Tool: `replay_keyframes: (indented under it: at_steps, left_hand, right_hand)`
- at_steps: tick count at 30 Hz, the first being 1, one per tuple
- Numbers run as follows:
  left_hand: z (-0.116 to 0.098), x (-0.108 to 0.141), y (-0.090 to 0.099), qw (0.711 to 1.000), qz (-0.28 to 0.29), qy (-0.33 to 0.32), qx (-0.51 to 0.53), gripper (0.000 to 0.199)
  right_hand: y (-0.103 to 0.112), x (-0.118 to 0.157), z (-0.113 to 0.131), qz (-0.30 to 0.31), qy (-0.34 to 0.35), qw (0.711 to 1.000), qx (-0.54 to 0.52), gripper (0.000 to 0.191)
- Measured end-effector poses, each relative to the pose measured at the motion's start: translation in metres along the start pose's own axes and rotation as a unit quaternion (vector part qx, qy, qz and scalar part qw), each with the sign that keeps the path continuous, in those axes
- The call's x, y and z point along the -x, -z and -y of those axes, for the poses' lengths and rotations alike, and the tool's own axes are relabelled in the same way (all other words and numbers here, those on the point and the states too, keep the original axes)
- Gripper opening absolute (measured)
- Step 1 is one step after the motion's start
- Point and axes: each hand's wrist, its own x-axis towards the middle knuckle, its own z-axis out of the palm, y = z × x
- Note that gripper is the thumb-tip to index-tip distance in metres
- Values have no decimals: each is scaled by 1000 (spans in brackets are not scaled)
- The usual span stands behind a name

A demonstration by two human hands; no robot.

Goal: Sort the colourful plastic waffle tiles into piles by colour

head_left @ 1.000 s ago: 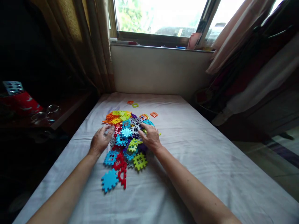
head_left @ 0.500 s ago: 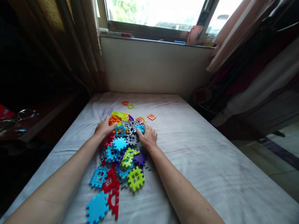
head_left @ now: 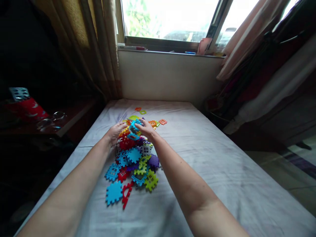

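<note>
Several plastic interlocking pieces lie heaped on a pale sheet. My right hand (head_left: 146, 128) is over the far part of the heap, its fingers closed on a blue piece (head_left: 135, 125). My left hand (head_left: 115, 132) is beside the far left of the heap, fingers apart, next to orange and yellow pieces (head_left: 124, 132). Below the hands lie red pieces (head_left: 127, 143), a grey window piece (head_left: 146, 150), a purple piece (head_left: 154, 161) and a lime window piece (head_left: 151, 180). A solid blue piece (head_left: 114, 193) and a red arched piece (head_left: 126, 194) lie nearest me.
The sheet-covered surface (head_left: 197, 148) reaches a wall under a window. Orange pieces (head_left: 162, 121) lie at the far side. On the left, a dark table (head_left: 81, 113) holds glasses (head_left: 59, 116) and a red item (head_left: 32, 110). Curtains and cloths hang at both sides.
My right hand has moved left, towards my left hand, and now has a blue piece lifted. Grey pieces at the heap's middle have shifted, and more red shows. The view has tilted and turned slightly left.
</note>
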Motion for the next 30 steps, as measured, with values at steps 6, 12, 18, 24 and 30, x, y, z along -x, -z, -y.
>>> replay_keyframes:
  at_steps: [6,12,18,24,30]
  left_hand:
    - [26,63,51,996,27,-49,-70,73]
    - [101,142,61,891,89,-180,-408,115]
    - [110,157,9,833,72,-212,-506,112]
    - [79,113,-34,845,-11,-188,-501,98]
    - [74,92,-42,860,-98,-194,-462,80]
  right_hand:
    - [52,59,1,30,-11,995,97,45]
    - [77,163,-16,145,61,934,321,96]
    - [45,185,-21,176,124,886,410,104]
    - [32,137,-30,46,99,909,403,80]
    - [73,109,-53,-111,50,957,263,41]
